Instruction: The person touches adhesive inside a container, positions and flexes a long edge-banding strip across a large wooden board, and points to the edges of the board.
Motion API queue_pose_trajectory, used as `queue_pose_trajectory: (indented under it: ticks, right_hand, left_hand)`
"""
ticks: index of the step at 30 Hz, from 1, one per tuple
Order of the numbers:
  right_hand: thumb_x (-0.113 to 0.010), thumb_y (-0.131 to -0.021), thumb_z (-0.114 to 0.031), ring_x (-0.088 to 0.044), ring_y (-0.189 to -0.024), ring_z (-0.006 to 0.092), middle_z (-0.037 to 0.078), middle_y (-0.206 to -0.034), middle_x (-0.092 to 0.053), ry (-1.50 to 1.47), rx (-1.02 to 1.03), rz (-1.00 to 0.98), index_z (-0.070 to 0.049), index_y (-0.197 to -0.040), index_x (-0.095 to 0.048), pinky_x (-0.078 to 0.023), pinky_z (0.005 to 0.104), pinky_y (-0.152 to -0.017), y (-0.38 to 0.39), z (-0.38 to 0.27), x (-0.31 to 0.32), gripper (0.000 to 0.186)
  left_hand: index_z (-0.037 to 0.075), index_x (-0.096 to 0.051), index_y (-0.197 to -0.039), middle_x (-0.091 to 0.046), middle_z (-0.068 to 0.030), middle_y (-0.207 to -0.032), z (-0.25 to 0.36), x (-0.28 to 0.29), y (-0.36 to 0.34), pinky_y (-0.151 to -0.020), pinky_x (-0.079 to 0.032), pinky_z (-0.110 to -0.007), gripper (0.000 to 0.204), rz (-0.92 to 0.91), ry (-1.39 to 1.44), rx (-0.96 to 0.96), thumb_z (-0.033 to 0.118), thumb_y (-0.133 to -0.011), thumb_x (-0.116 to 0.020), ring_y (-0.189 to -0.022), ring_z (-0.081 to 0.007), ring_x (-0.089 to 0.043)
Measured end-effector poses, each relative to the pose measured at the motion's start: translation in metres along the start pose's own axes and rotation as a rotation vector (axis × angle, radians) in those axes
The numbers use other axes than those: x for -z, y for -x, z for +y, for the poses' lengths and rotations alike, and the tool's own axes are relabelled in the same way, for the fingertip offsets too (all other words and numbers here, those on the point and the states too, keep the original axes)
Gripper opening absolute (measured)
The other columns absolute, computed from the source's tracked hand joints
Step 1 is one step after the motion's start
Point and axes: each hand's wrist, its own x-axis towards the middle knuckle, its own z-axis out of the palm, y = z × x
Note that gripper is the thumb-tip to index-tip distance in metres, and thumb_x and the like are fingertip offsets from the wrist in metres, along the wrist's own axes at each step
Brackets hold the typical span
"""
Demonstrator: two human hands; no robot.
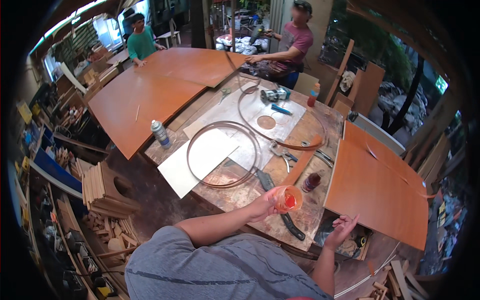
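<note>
My left hand is closed around a small translucent cup with red-orange liquid inside, held above the near edge of the workbench. To the right, my right hand holds nothing; its fingers are apart, with one stretched toward the near edge of a reddish-brown wooden panel. Whether that fingertip touches the panel I cannot tell. Just beyond the cup stand a dark red bottle and a flat orange-brown strip. A long dark-handled tool lies partly under my left hand.
Coiled brown edging strip, a white board, a spray can, pliers and a power tool occupy the bench. Two people hold a large panel at the back. Wood offcuts lie lower left.
</note>
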Motion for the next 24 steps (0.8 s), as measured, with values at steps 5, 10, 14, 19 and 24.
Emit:
queue_pose_trajectory:
  ticks: [5,10,14,19,24]
  right_hand:
    - [-0.068,-0.085,-0.048,-0.051,-0.078,0.0119,0.008,-0.104,-0.049,-0.1,-0.171,-0.211,0.001,-0.152,-0.011,-0.045,0.0238,-0.073,0.054,-0.031,-0.102,0.101]
    - [-0.074,-0.081,-0.051,-0.051,-0.08,0.011,0.008,-0.106,-0.051,-0.123,-0.265,-0.44,0.0,-0.153,-0.008,-0.044,0.0241,-0.075,0.119,-0.044,-0.19,0.11]
    - [-0.078,-0.076,-0.053,-0.051,-0.085,0.0112,0.007,-0.109,-0.054,-0.132,-0.298,-0.588,0.0,-0.153,-0.007,-0.044,0.0261,-0.079,0.149,-0.048,-0.235,0.118]
    - [-0.08,-0.077,-0.041,-0.055,-0.096,0.0176,0.011,-0.114,-0.055,0.042,-0.237,-0.692,-0.002,-0.153,-0.014,-0.044,0.0319,-0.089,0.161,-0.033,-0.249,0.108]
    - [-0.069,-0.073,-0.004,-0.051,-0.121,0.0338,0.021,-0.129,-0.051,0.505,-0.251,-0.733,-0.004,-0.153,-0.017,-0.04,0.0396,-0.105,0.167,-0.014,-0.242,0.095]
  left_hand:
    - [0.014,-0.026,-0.149,-0.046,-0.008,-0.142,0.019,0.065,0.063,-0.1,-0.047,-0.042,0.08,-0.049,0.114,-0.055,0.057,-0.089,-0.056,-0.124,-0.0235,-0.053]
    - [0.011,-0.025,-0.15,-0.046,-0.0102,-0.142,0.044,0.125,0.131,-0.104,-0.043,-0.046,0.08,-0.029,0.245,-0.101,0.057,-0.091,-0.053,-0.127,-0.0266,-0.049]
    - [0.01,-0.03,-0.148,-0.048,-0.0113,-0.14,0.051,0.169,0.176,-0.103,-0.044,-0.045,0.078,0.034,0.335,-0.048,0.059,-0.091,-0.05,-0.126,-0.0269,-0.051]
    - [0.009,-0.032,-0.146,-0.049,-0.0127,-0.139,0.068,0.195,0.203,-0.102,-0.045,-0.044,0.075,0.036,0.365,-0.023,0.059,-0.093,-0.047,-0.123,-0.0258,-0.053]
    - [0.01,-0.031,-0.147,-0.052,-0.0108,-0.134,0.09,0.235,0.227,-0.096,-0.049,-0.038,0.067,0.015,0.163,0.059,0.055,-0.099,-0.04,-0.117,-0.021,-0.056]
